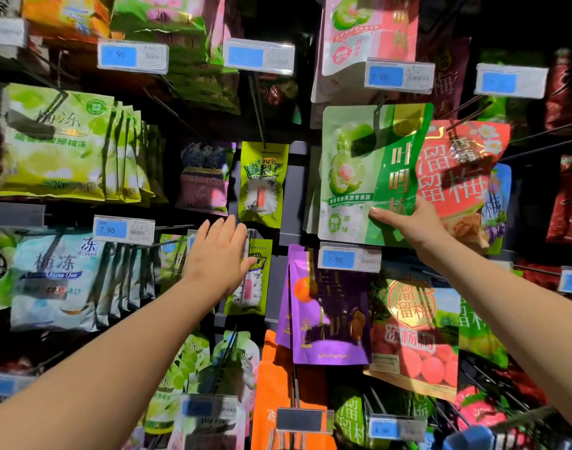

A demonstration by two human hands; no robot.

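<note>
Head view. The person faces a shop display wall [291, 190] hung with snack pouches on peg hooks.

1. The right hand [411, 225] pinches the green pouch [359, 164] at its lower right corner. The thumb lies across the front face and the fingers pass behind, out of sight.
2. The green pouch hangs in the upper right part of the wall, above a price tag [349, 258] and just beside a red pouch [456, 170], which its right edge overlaps. Its top edge sits at a peg hook [379, 108]. Whether the hang hole is on the hook cannot be told.
3. The left hand [218, 251] is spread, fingers straight and close together, and holds nothing. It hovers in front of the middle column, just below a small yellow-green pouch [261, 183], and covers part of a second pouch of the same kind beneath it. Contact with either cannot be confirmed.
4. A purple pouch [330, 313] hangs below the price tag, apart from both hands.

Assessment: the step in hand is handling the green pouch at its hook, either seating it or drawing it off; the frame does not settle which. The grip is low on the pouch, so the top is poorly controlled. The next move calls for guiding the top edge along the line of the hook without snagging the red pouch. The free left hand is best placed to steady that upper edge, or to reach for the small yellow-green pouch.
</note>
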